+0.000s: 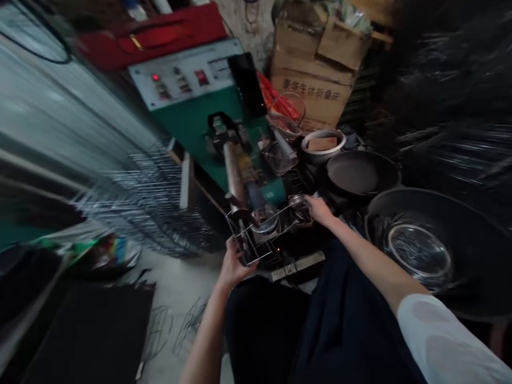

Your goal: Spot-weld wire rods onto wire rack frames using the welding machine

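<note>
In the head view, the person's left hand point(236, 265) is at the lower middle of the frame, and its fingers point(247, 265) are closed around the near corner of a wire rack point(276, 218). The rack sits tilted over the front part of a green machine point(196, 114), in the middle of the frame. The right hand point(319, 209), with a white sleeve point(444, 341) at the lower right, reaches to the far end of the rack, beside a small round metal piece point(298, 205). I cannot tell if the fingers of this hand point(307, 201) are closed or only resting there. A stack of wire racks point(148, 208) stands left of the machine, and more racks point(192, 320) lie on the floor point(172, 282) at the bottom. A black pan point(360, 172) sits at the right. In my judgement, the rack could slip if the right hand does not hold it well; then the thin wire ends could scratch the skin, or the fingers could be pinched against the machine, where a red light point(155, 77) is on.
</note>
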Tool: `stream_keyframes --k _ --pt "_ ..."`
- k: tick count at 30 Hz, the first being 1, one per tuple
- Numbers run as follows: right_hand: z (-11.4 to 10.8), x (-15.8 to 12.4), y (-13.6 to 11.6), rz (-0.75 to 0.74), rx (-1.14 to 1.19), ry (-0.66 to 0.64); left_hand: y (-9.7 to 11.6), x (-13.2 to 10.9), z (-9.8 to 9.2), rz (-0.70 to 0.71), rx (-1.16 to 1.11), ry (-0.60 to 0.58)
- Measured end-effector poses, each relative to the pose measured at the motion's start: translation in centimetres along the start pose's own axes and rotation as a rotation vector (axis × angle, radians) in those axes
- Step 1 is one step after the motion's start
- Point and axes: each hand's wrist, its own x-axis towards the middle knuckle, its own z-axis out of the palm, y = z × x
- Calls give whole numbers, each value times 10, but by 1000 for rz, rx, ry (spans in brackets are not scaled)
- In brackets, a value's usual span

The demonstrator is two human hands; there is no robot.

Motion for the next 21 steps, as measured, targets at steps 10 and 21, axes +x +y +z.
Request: stream_keyframes --k 10,21 --pt "5 -2 6 -36 -83 37 -17 -5 1 28 -8 -29" --pt "-75 -124 100 425 -361 -79 -17 -3 -5 -64 33 3"
